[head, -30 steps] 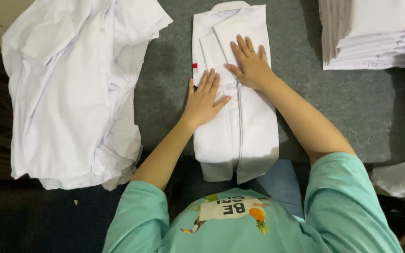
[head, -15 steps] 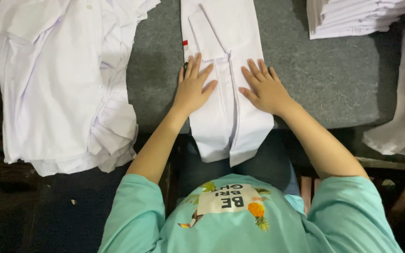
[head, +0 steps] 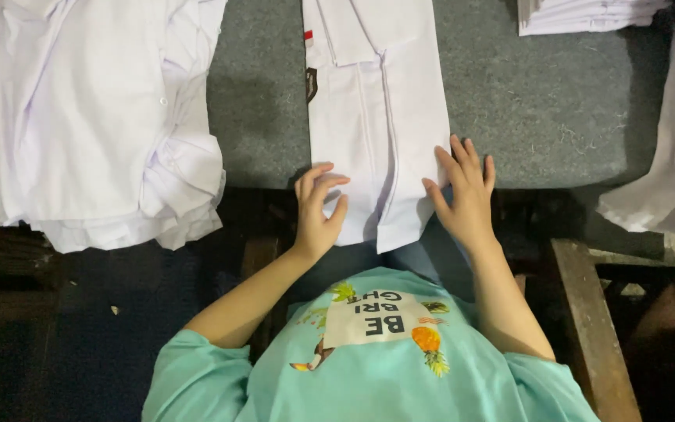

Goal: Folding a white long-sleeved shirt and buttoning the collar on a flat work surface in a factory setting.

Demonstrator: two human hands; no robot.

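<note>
Both hands, the left hand [head: 318, 209] and right hand [head: 462, 191], rest spread at the near end of the folded white shirt [head: 376, 117] (its hem overhanging the grey table [head: 556, 101]), apparently mid-fold, and the bottom likely needs gripping next to turn it up.

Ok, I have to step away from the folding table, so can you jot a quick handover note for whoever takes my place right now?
Left hand: open, fingers on the lower left edge of the folded white shirt, holding nothing.
Right hand: open, resting at the shirt's lower right edge.
The shirt lies lengthwise on the grey table, sides already folded in to a narrow strip, its bottom end hanging over the near edge.
Loose pile of white shirts sits to the left; a neat folded stack is at the far right.
Left: the strip has no crosswise fold yet and is not on the stack.
</note>
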